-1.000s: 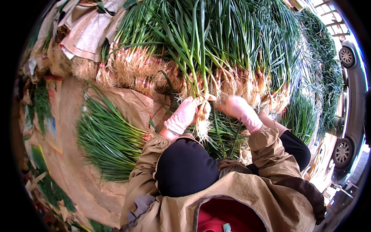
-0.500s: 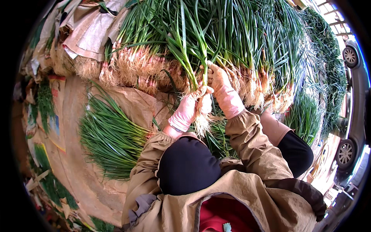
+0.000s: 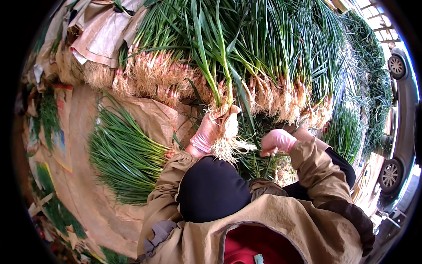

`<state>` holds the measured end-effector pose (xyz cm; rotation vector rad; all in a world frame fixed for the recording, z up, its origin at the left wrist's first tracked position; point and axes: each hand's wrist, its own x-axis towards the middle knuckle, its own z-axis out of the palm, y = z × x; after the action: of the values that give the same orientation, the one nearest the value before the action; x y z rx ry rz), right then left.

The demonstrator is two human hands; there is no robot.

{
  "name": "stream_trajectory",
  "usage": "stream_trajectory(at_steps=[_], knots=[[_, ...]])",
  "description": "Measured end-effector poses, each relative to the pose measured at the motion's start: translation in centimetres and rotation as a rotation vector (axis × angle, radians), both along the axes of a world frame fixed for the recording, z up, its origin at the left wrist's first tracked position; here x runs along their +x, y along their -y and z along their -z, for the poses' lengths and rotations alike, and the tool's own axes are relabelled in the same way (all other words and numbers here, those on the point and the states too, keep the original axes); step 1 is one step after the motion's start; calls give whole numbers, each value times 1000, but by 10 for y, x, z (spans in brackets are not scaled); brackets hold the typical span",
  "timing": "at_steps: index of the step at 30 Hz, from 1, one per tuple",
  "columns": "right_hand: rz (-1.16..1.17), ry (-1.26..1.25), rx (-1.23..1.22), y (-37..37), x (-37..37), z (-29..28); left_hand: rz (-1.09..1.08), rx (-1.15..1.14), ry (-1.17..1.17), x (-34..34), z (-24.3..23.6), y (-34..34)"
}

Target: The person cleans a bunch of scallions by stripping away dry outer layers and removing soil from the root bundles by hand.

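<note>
A few green garlic or onion plants (image 3: 227, 88), long leaves upright and pale roots hanging, are gripped low on their stems by my left hand (image 3: 208, 132) in a pink glove. My right hand (image 3: 276, 142), also gloved, is off to the right of them, fingers curled downward over loose green leaves (image 3: 248, 156); I cannot make out anything in its grip. The held roots hang just above my dark-covered knee (image 3: 211, 189).
Dense rows of rooted plants (image 3: 281, 53) lie across the top. A loose bundle (image 3: 123, 154) rests on brown sacking (image 3: 74, 167) at left. Cut greens (image 3: 369, 79) form a strip at right, beyond which a silver car (image 3: 402, 123) stands.
My right hand rose to the stems half a second ago and has since left them, moving down and right. My left hand keeps its grip, slightly lower.
</note>
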<state>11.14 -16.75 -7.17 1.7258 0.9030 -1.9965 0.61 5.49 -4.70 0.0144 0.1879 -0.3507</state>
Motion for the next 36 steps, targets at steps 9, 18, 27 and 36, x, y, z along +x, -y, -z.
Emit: stream_trajectory(at_steps=[9,18,27,36], knots=[[1788,-548,765,-99,58,-46,59,110,-5,9,-12,8],[1651,333,1123,-114,40,2,-41,338,-122,15,15,16],[2267,-658,676,-135,47,-14,-154,230,-3,23,-4,14],[722,901,867,-71,47,-9,-79,266,-10,1,-12,-2]])
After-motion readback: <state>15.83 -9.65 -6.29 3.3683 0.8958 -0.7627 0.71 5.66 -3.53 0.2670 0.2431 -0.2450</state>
